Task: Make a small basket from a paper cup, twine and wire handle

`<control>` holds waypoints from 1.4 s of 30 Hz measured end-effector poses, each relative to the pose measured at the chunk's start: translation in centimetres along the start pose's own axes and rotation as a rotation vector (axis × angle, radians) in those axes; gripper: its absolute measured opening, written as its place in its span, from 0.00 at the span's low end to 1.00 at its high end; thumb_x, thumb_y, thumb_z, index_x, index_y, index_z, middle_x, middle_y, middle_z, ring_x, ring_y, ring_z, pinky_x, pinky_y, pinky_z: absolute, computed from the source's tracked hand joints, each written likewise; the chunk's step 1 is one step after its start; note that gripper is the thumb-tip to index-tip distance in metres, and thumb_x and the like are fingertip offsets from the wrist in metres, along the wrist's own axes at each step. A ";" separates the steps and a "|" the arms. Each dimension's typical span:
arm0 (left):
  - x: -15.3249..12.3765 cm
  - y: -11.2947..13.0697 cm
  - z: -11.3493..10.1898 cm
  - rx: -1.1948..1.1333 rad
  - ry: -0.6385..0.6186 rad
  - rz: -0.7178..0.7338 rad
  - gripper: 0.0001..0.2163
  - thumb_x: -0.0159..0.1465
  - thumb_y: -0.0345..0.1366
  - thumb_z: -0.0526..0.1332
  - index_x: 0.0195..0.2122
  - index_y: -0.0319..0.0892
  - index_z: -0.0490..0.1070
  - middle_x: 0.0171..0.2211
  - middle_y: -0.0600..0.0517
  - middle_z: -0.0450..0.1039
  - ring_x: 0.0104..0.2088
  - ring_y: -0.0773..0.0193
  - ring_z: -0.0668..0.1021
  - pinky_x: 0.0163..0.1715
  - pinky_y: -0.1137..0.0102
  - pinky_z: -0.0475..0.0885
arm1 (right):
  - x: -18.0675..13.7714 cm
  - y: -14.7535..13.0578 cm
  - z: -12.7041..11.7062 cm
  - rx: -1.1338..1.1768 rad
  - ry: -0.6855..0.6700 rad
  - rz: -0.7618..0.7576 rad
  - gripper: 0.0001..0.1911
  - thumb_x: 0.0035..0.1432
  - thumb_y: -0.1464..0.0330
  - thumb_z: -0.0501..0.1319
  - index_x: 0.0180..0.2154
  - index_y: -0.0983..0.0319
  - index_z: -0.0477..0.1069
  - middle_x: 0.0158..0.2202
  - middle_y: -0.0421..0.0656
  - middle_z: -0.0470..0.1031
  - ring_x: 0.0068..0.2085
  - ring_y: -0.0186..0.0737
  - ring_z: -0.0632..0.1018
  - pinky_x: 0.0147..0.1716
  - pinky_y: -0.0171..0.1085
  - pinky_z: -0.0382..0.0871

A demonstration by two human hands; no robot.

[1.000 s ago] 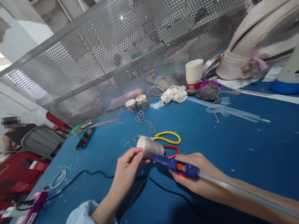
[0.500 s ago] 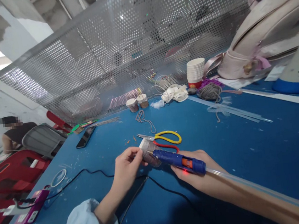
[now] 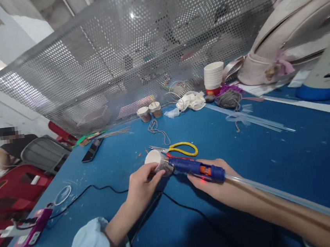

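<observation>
Between the fingers of my left hand (image 3: 143,182) is a small paper cup (image 3: 154,157), tilted, its pale round end facing up and left and its side wrapped in grey-brown material. My right hand (image 3: 214,177) grips a blue hot glue gun (image 3: 187,165); its nozzle is at the cup's side near the pale end. A clear glue stick (image 3: 254,185) runs out of the gun's back along my right forearm, and a red light glows beneath the body. Just behind the cup lie scissors (image 3: 187,148) with yellow and red handles, partly hidden by the gun.
Two small wrapped cups (image 3: 155,110), a loose grey cord (image 3: 160,131), stacked paper cups (image 3: 213,77) and grey yarn (image 3: 229,100) stand toward the back. A phone (image 3: 91,151) lies left. A black cable (image 3: 109,187) crosses to a purple power strip (image 3: 33,228). Another person (image 3: 18,143) sits far left.
My left hand has turned the cup so more of its pale round end faces me. The glue gun stays at its side, now covering more of the scissors' red handle.
</observation>
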State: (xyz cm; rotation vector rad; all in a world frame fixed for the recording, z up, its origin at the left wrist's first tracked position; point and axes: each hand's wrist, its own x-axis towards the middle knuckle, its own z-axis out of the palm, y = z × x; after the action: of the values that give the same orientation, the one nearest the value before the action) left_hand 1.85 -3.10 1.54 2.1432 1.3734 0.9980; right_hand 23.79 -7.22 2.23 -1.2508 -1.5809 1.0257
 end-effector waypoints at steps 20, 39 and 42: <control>0.5 -0.1 -0.7 0.116 0.025 0.048 0.10 0.61 0.38 0.58 0.24 0.41 0.70 0.21 0.54 0.71 0.23 0.69 0.71 0.26 0.76 0.66 | 0.1 -0.5 0.0 0.049 0.015 0.014 0.09 0.52 0.64 0.60 0.25 0.63 0.70 0.19 0.37 0.63 0.21 0.31 0.61 0.19 0.32 0.57; 0.7 1.3 -0.9 -0.472 0.004 -0.307 0.11 0.59 0.42 0.60 0.33 0.39 0.74 0.28 0.54 0.74 0.27 0.66 0.76 0.31 0.72 0.74 | 0.1 0.6 0.4 -0.105 -0.070 0.305 0.16 0.53 0.59 0.61 0.19 0.58 0.65 0.11 0.35 0.60 0.15 0.35 0.66 0.14 0.33 0.57; 0.5 1.6 -0.8 -0.502 -0.006 -0.301 0.11 0.59 0.42 0.61 0.32 0.39 0.76 0.28 0.53 0.74 0.28 0.66 0.76 0.31 0.72 0.74 | -0.1 0.1 0.5 -0.156 -0.034 0.361 0.12 0.51 0.59 0.62 0.23 0.58 0.68 0.11 0.35 0.61 0.17 0.38 0.69 0.15 0.34 0.58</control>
State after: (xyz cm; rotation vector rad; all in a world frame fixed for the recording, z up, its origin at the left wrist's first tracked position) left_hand 2.41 -3.35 3.31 1.5237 1.2332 1.0733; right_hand 23.39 -7.35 1.99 -1.6777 -1.5152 1.1658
